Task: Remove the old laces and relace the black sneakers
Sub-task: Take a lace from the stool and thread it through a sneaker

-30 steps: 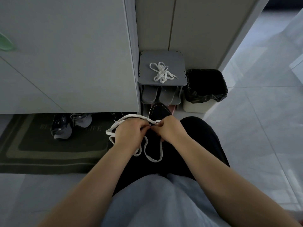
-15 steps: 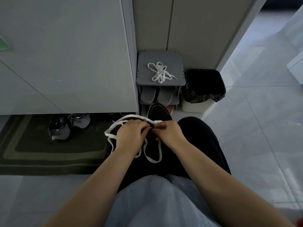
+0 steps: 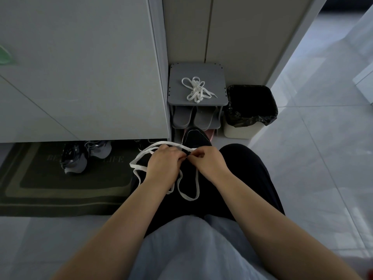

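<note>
At the lower left of the frame a dark doormat [image 3: 40,190] lies on the pale tiled floor [image 3: 312,158], and a pair of grey sneakers [image 3: 74,160] stands on it under the edge of a white cabinet door [image 3: 80,67].

Right of the mat, at the frame's centre, the white lace [image 3: 188,198] arcs out to the left of the left hand [image 3: 163,164], and loops of it hang down between the two forearms over the black trousers [image 3: 248,178]. The left hand has its fingers curled around the lace. Just beside it, almost touching, the right hand [image 3: 210,162] pinches the lace with thumb and fingertips where it meets the black sneaker [image 3: 194,137]. The sneaker lies just above both hands in the frame, its toe pointing away from the person, with the rest of it hidden beneath them. How far it is laced cannot be seen.

Above the sneaker, against the wall, stands a small grey shoe rack [image 3: 214,77]. A loose bundle of white laces [image 3: 196,90] lies on its top shelf, and a pair of grey slippers [image 3: 182,116] sits on the shelf below.

Just right of the rack is a white waste bin [image 3: 240,131] lined with a black bag [image 3: 252,106]. Its inside is too dark to tell what it holds.
</note>
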`<control>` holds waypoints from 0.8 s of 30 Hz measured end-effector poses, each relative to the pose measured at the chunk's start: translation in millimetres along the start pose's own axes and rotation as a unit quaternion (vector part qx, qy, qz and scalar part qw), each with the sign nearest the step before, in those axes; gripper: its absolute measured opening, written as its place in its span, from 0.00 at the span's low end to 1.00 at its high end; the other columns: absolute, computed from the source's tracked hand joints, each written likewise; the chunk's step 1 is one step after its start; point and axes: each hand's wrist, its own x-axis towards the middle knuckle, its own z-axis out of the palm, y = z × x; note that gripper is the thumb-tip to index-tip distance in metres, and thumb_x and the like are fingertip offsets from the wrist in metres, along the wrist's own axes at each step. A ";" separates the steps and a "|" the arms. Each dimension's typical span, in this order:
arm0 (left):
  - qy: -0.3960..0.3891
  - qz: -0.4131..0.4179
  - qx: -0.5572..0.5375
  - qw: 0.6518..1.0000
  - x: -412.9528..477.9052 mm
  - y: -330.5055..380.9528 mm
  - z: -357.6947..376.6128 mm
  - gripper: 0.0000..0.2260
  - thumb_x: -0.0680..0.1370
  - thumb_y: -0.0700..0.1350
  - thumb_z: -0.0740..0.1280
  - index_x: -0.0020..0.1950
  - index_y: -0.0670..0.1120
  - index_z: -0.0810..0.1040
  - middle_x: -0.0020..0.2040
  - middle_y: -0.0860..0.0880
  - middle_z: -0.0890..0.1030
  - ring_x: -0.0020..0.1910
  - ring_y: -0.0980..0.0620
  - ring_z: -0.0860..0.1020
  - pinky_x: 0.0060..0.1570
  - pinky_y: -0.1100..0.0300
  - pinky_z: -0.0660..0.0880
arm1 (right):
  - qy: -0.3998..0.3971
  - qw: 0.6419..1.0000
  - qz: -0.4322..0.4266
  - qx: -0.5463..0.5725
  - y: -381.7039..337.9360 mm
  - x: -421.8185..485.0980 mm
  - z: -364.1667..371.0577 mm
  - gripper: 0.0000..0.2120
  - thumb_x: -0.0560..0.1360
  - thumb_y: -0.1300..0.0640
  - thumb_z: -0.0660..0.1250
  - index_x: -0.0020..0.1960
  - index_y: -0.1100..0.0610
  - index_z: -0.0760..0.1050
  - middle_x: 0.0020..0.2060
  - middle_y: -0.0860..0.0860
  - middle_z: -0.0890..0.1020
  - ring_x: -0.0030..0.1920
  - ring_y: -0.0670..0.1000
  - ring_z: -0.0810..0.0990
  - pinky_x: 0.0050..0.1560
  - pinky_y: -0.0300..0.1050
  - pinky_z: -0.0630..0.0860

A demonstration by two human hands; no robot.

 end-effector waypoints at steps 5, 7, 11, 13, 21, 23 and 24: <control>-0.014 -0.021 -0.026 0.999 1.5 -3.0 -6.5 0.10 0.78 0.45 0.62 0.56 0.50 0.80 0.51 0.48 0.81 0.54 0.48 0.75 0.55 0.54 0.71 | -0.008 0.999 0.009 0.049 1.9 0.3 -1.1 0.06 0.75 0.57 0.67 0.47 0.56 0.82 0.35 0.46 0.79 0.41 0.47 0.78 0.48 0.43 0.74; -0.012 -0.043 -0.044 0.998 4.1 -2.2 -9.5 0.09 0.77 0.45 0.64 0.55 0.49 0.79 0.50 0.47 0.80 0.52 0.48 0.76 0.53 0.52 0.73 | -0.009 0.999 0.001 0.052 3.9 -0.4 -2.0 0.06 0.75 0.58 0.66 0.48 0.56 0.82 0.35 0.46 0.79 0.38 0.43 0.76 0.44 0.38 0.73; -0.030 -0.027 -0.053 0.998 8.6 3.1 -12.1 0.08 0.75 0.43 0.66 0.54 0.49 0.76 0.45 0.50 0.82 0.47 0.51 0.78 0.48 0.54 0.74 | 0.009 0.999 -0.023 0.026 7.6 -1.9 -1.3 0.03 0.73 0.58 0.69 0.46 0.55 0.81 0.30 0.44 0.75 0.31 0.41 0.73 0.35 0.33 0.68; -0.044 -0.010 -0.050 0.998 9.0 6.3 -12.6 0.10 0.76 0.42 0.65 0.57 0.48 0.74 0.45 0.50 0.82 0.48 0.51 0.78 0.47 0.55 0.74 | 0.032 0.999 -0.033 0.004 8.8 -2.3 -0.8 0.03 0.73 0.57 0.69 0.45 0.53 0.81 0.30 0.42 0.75 0.32 0.41 0.73 0.34 0.34 0.68; -0.046 0.027 0.045 0.998 26.7 10.2 -22.1 0.09 0.78 0.48 0.62 0.57 0.51 0.75 0.55 0.53 0.75 0.59 0.51 0.70 0.60 0.56 0.63 | 0.187 0.965 -0.029 0.183 9.2 -31.3 -58.0 0.06 0.77 0.58 0.64 0.44 0.49 0.76 0.37 0.45 0.79 0.36 0.43 0.77 0.39 0.34 0.72; -0.092 0.026 0.067 0.993 32.8 11.1 -25.9 0.06 0.78 0.48 0.62 0.53 0.51 0.76 0.51 0.52 0.77 0.56 0.51 0.71 0.61 0.56 0.62 | 0.212 0.901 -0.033 0.377 7.4 -41.0 -90.4 0.10 0.79 0.63 0.61 0.42 0.52 0.73 0.39 0.50 0.81 0.39 0.47 0.81 0.45 0.41 0.78; -0.107 0.030 0.073 0.991 35.9 10.8 -27.5 0.05 0.78 0.49 0.62 0.50 0.50 0.75 0.47 0.52 0.77 0.54 0.52 0.71 0.61 0.56 0.61 | 0.211 0.857 -0.050 0.467 7.9 -46.4 -106.8 0.11 0.79 0.64 0.58 0.41 0.54 0.71 0.40 0.51 0.81 0.40 0.49 0.82 0.47 0.45 0.79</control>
